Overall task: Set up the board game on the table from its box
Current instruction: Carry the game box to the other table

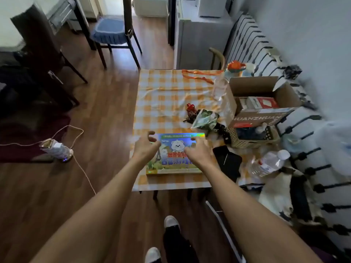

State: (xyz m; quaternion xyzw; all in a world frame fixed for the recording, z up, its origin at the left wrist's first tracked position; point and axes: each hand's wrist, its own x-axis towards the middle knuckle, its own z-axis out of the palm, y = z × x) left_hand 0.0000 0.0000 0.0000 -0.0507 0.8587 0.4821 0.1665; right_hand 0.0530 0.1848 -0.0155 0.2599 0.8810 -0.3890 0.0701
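The board game box (175,147), shiny and colourful with a white bear on its lid, lies flat near the front edge of the table with the orange-and-white checked cloth (163,95). My left hand (145,147) hovers over the box's left edge with fingers spread and loosely curled, holding nothing. My right hand (199,151) lies over the right part of the lid, fingers extended toward the far right corner. Whether either hand touches the box is unclear. The lid is on the box.
Right of the box lie a black pouch (228,162) and a clear water bottle (269,163). Behind stand a woven basket (252,137), an open cardboard carton (262,101), a green snack bag (205,119) and a small red figure (190,109). The table's far left is bare cloth.
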